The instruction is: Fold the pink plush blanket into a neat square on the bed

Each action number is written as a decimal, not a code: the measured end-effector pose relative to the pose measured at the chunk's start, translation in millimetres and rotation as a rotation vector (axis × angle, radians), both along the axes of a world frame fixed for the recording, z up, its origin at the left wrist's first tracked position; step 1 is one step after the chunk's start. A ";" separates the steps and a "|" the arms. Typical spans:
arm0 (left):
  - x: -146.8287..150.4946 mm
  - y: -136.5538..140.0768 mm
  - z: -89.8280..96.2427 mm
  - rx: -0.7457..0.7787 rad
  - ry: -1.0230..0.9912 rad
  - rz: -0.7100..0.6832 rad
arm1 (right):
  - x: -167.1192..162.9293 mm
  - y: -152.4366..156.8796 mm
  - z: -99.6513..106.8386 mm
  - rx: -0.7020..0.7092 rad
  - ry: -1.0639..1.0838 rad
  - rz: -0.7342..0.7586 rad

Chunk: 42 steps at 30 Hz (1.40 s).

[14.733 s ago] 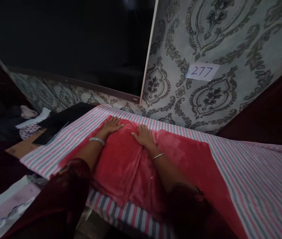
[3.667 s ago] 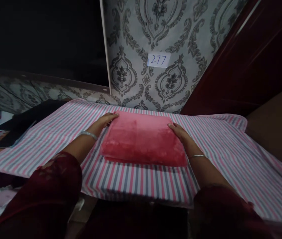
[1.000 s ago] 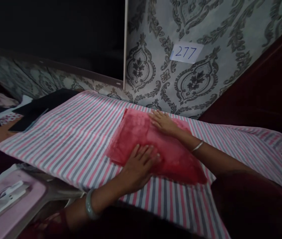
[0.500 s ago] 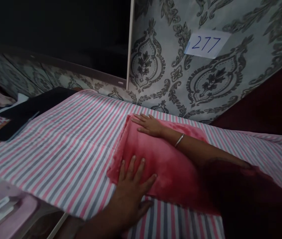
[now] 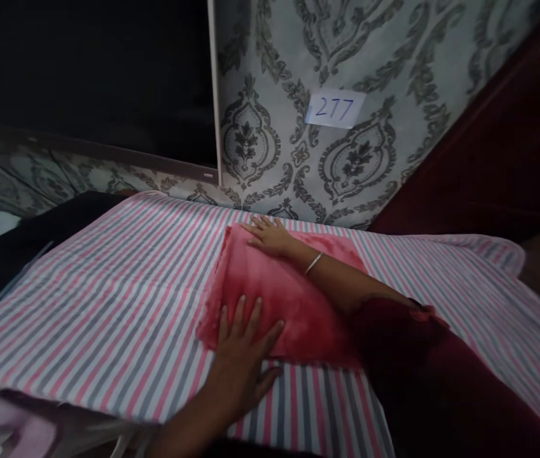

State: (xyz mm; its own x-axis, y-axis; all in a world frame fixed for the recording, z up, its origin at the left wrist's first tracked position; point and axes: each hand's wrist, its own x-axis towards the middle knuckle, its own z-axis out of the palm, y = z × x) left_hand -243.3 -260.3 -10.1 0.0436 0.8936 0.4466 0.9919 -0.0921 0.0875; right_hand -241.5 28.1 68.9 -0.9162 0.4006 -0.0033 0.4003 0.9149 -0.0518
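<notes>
A pink and red plush cloth (image 5: 293,305) lies flat, roughly rectangular, on a striped sheet. My left hand (image 5: 243,343) rests palm down on its near left corner, fingers spread and pointing away from me. Farther back, my right hand (image 5: 270,236) lies flat at the cloth's far left corner, its fingers stretched towards the left. A silver bangle (image 5: 314,262) circles my right wrist. My right forearm and dark red sleeve cross over the cloth and hide part of its right side.
The striped sheet (image 5: 107,305) covers the table. A dark screen (image 5: 88,83) hangs on the patterned wall, beside a paper marked 277 (image 5: 335,108). Dark flat boards (image 5: 55,222) lie at the left. A pinkish container (image 5: 7,423) stands below the sheet's near edge.
My view has swung to the right, so the wall and table appear shifted left. Both hands stay flat on the plush cloth, with little visible movement against it.
</notes>
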 end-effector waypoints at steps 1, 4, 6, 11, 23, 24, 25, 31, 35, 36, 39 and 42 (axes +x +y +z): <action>-0.4 0.5 -0.2 0.001 -0.007 -0.003 | 11.9 -11.0 6.5 0.030 0.021 -0.012; -3.2 -0.7 0.0 0.000 -0.006 -0.010 | 73.1 -46.7 19.5 0.054 0.067 0.028; -7.6 -2.5 6.1 -0.003 0.007 -0.025 | 128.1 -68.8 21.1 0.067 0.109 0.055; -12.2 25.3 66.8 -0.100 -0.010 -0.207 | 234.1 -98.0 6.0 0.083 0.216 -0.059; 47.8 282.2 80.8 -0.511 0.087 -0.784 | 230.9 -107.4 -42.9 -0.120 0.278 -0.041; 44.7 293.6 74.0 -0.504 0.093 -0.787 | 232.1 -107.3 -43.3 -0.141 0.279 -0.047; 41.3 304.7 68.8 -0.503 0.088 -0.786 | 233.1 -107.3 -43.0 -0.162 0.278 -0.051; 30.1 363.3 56.2 -0.647 -0.028 -0.747 | 234.2 -108.1 -40.7 -0.229 0.275 -0.070; 28.9 375.7 50.9 -0.687 -0.113 -0.690 | 234.2 -109.1 -39.1 -0.233 0.249 -0.072; 28.8 375.7 49.7 -0.692 -0.115 -0.687 | 234.2 -109.1 -38.1 -0.228 0.240 -0.071; 31.2 373.1 48.2 -0.693 -0.070 -0.673 | 233.9 -108.9 -35.9 -0.204 0.221 -0.062; 38.2 368.2 53.1 -0.671 0.016 -0.610 | 233.9 -108.3 -38.6 -0.173 0.218 -0.055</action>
State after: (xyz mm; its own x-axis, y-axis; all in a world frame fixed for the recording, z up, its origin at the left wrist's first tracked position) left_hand -205.1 107.9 43.1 0.5961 0.7860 -0.1641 0.7894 -0.5362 0.2990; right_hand -7.6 -80.2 30.3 -0.8797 0.4604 0.1188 0.4115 0.8623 -0.2951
